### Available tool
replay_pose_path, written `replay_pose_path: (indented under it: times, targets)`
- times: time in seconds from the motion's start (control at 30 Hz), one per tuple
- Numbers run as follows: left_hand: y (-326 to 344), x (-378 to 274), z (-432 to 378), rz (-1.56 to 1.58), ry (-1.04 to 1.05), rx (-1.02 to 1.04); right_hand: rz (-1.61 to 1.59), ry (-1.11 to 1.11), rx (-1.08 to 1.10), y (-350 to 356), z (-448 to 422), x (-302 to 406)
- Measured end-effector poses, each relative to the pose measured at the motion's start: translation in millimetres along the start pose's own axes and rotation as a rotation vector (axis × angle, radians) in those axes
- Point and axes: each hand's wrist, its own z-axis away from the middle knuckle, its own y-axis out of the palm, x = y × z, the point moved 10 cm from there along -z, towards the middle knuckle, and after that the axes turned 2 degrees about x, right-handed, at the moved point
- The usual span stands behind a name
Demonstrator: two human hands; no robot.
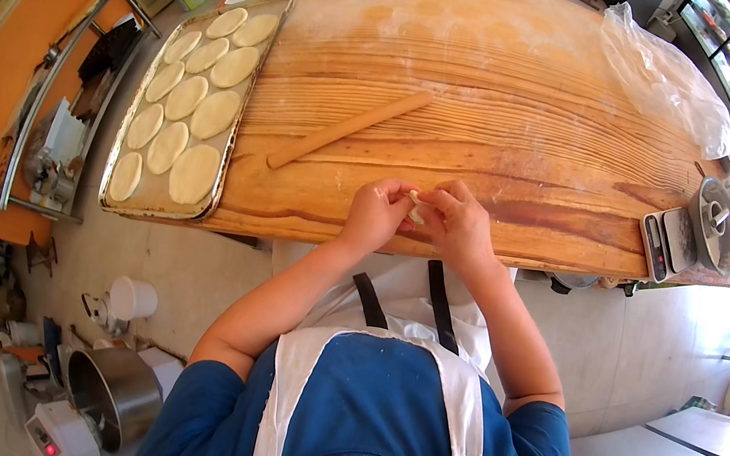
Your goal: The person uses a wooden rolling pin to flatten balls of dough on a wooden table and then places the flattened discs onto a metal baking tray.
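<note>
A small piece of pale dough is pinched between my two hands, just over the near edge of the wooden table. My left hand grips it from the left with thumb and fingertips. From the right, my right hand holds the same piece, its fingers bent and partly hiding it. A wooden rolling pin lies slantwise on the table beyond my left hand. At the left, a metal baking tray carries several flat ovals of dough in rows.
A digital kitchen scale sits at the table's right end beside a metal bowl. Clear plastic sheeting drapes over the far right corner. Flour dusts the far tabletop. Behind me at lower left stands a mixer with a steel bowl.
</note>
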Motion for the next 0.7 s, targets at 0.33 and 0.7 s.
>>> replay_pose_path:
  times: [0.33,0.7]
  targets:
    - [3,-20,3,-0.481,0.19,0.049,0.026,0.035,0.039,12,2,-24]
    - [4,-49,17,-0.799,0.519,-0.127,0.111,-0.029,0.135,22,3,-12]
